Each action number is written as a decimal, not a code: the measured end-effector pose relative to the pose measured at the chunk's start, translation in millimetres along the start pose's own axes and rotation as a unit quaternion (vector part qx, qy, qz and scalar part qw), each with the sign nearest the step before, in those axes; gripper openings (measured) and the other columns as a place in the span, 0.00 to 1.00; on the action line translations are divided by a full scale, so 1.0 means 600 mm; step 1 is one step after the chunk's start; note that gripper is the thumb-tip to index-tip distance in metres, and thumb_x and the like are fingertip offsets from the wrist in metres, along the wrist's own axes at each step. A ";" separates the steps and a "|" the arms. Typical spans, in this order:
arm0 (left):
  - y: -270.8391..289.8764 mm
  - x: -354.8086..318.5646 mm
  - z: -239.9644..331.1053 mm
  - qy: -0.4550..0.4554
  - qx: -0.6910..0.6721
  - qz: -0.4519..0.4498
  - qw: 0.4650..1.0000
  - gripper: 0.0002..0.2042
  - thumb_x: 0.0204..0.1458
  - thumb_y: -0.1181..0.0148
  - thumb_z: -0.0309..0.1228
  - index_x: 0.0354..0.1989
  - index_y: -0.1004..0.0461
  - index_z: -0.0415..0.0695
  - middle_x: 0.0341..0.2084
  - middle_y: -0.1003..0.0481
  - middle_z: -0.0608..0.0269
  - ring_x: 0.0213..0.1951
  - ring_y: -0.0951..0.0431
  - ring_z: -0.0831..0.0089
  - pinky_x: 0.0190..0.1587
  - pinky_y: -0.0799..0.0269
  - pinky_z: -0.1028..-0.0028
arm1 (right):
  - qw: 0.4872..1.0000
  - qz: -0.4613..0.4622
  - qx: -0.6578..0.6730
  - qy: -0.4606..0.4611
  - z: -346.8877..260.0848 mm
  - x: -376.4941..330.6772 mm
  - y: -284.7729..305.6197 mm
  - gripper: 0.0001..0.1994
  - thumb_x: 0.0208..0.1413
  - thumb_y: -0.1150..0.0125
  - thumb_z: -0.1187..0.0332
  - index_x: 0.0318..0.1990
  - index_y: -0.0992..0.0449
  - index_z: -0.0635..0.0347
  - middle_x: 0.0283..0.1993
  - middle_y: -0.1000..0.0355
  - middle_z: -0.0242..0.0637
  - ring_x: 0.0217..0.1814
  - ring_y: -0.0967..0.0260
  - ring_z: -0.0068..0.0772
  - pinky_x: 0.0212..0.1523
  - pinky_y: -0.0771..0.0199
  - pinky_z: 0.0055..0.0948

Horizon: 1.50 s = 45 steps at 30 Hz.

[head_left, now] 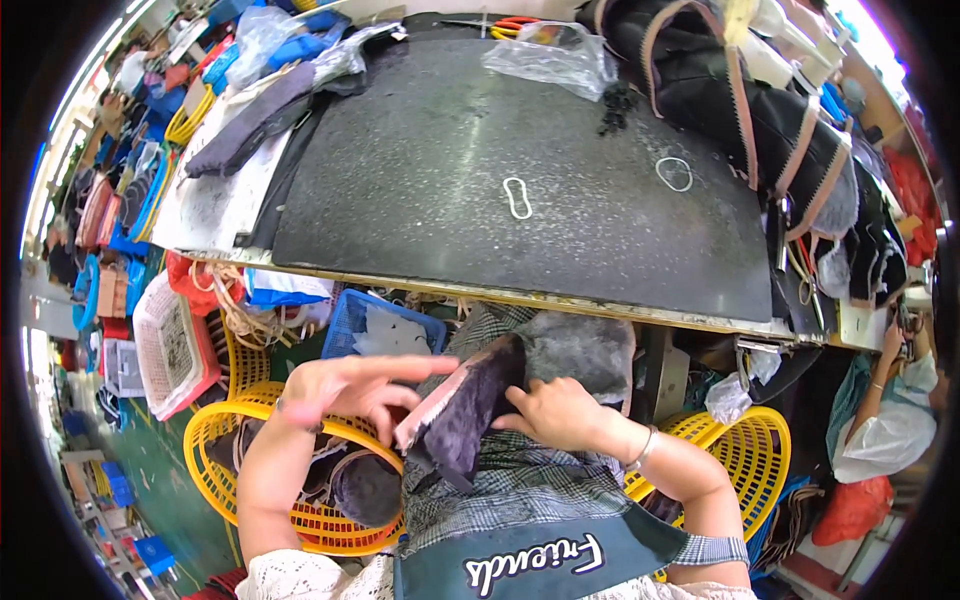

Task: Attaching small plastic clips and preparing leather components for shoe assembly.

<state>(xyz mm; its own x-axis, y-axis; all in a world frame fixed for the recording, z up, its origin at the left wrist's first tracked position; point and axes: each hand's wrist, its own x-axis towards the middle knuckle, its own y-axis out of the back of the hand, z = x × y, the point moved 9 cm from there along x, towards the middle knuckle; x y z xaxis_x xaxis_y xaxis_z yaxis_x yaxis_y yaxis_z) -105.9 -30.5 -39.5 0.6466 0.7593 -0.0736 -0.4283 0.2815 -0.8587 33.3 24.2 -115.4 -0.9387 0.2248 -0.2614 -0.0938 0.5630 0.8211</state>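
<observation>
Over my lap, my right hand [560, 412] grips the edge of a dark purple-grey furry piece [472, 410] with a pale pink strip along one side. Its thumb presses on the fur and the other fingers are partly hidden. My left hand [352, 388] is to the left of this piece, its fingers stretched out toward the pink strip and slightly blurred; whether they touch it I cannot tell. A lighter grey furry piece [580, 352] lies across my lap just beyond my right hand. A checked apron [510, 500] covers my legs.
Yellow baskets [200, 470] stand at both sides; the left one contains furry pieces. The dark-topped table [430, 190] bears two white rubber bands [517, 198], a clear plastic bag [555, 62] and a black zippered piece [770, 120]. A blue basket [340, 335] sits below its edge. Another person's arm [875, 390] shows at right.
</observation>
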 end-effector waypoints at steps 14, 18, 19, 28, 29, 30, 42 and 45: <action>-0.051 0.079 0.075 -0.318 0.679 0.383 0.540 0.17 0.40 0.32 0.18 0.42 0.20 0.43 0.30 0.21 0.62 0.35 0.23 0.67 0.37 0.28 0.70 | 0.737 0.219 0.637 0.052 0.037 0.023 0.156 0.11 0.61 0.43 0.66 0.46 0.30 0.63 0.32 0.30 0.26 0.31 0.31 0.15 0.28 0.25 0.17; -0.012 0.074 0.069 -0.362 0.479 0.305 0.739 0.09 0.40 0.31 0.18 0.32 0.20 0.40 0.33 0.21 0.61 0.37 0.24 0.70 0.40 0.27 0.74 | 0.584 0.116 0.795 0.121 0.042 0.030 0.116 0.07 0.58 0.39 0.72 0.39 0.30 0.62 0.34 0.29 0.31 0.34 0.28 0.20 0.32 0.18 0.26; -0.001 0.073 0.071 -0.345 0.426 0.314 0.775 0.07 0.43 0.33 0.16 0.29 0.23 0.39 0.34 0.22 0.56 0.40 0.23 0.70 0.43 0.26 0.74 | 0.498 0.072 0.851 0.152 0.032 0.031 0.115 0.07 0.56 0.38 0.74 0.37 0.30 0.62 0.36 0.28 0.33 0.35 0.27 0.22 0.34 0.17 0.29; 0.032 0.078 0.047 -0.117 0.306 0.289 0.900 0.26 0.45 0.33 0.19 0.56 0.29 0.41 0.24 0.26 0.67 0.23 0.27 0.83 0.31 0.28 0.81 | 0.596 0.167 0.784 0.041 0.031 0.042 0.118 0.14 0.53 0.38 0.82 0.38 0.38 0.59 0.39 0.29 0.38 0.41 0.27 0.28 0.39 0.16 0.32; 0.021 0.077 0.058 -0.159 0.418 0.272 0.852 0.22 0.41 0.31 0.18 0.49 0.24 0.42 0.23 0.28 0.68 0.23 0.27 0.82 0.31 0.28 0.80 | 0.577 0.173 0.798 0.031 0.035 0.046 0.109 0.13 0.53 0.38 0.81 0.38 0.38 0.59 0.39 0.29 0.38 0.41 0.27 0.28 0.39 0.17 0.31; 0.005 0.074 0.064 -0.200 0.523 0.248 0.791 0.18 0.38 0.29 0.18 0.41 0.19 0.43 0.23 0.29 0.69 0.24 0.27 0.81 0.31 0.28 0.79 | 0.558 0.180 0.810 0.021 0.039 0.047 0.101 0.13 0.54 0.38 0.81 0.38 0.38 0.59 0.39 0.29 0.37 0.41 0.27 0.28 0.39 0.17 0.31; -0.059 0.114 0.004 -0.167 0.762 0.113 0.615 0.10 0.34 0.35 0.22 0.29 0.17 0.46 0.24 0.25 0.71 0.36 0.27 0.69 0.44 0.33 0.70 | 0.971 -0.154 0.135 0.125 -0.049 -0.054 0.041 0.12 0.58 0.46 0.61 0.39 0.26 0.60 0.37 0.25 0.48 0.34 0.24 0.46 0.36 0.25 0.44; -0.059 0.115 -0.028 -0.186 0.778 0.132 0.586 0.14 0.33 0.37 0.20 0.33 0.18 0.47 0.25 0.26 0.70 0.35 0.26 0.68 0.41 0.30 0.68 | 0.938 0.290 0.187 0.038 0.058 0.001 0.337 0.08 0.54 0.42 0.66 0.29 0.24 0.61 0.21 0.28 0.38 0.20 0.28 0.32 0.22 0.28 0.29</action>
<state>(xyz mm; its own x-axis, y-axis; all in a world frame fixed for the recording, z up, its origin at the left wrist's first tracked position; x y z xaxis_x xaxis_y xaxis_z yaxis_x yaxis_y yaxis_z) -35.2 2.0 -22.6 0.3700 0.8908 0.2638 -0.7264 0.1003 0.6800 25.5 166.1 32.9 -0.8182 0.5298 0.2233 0.5495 0.6062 0.5750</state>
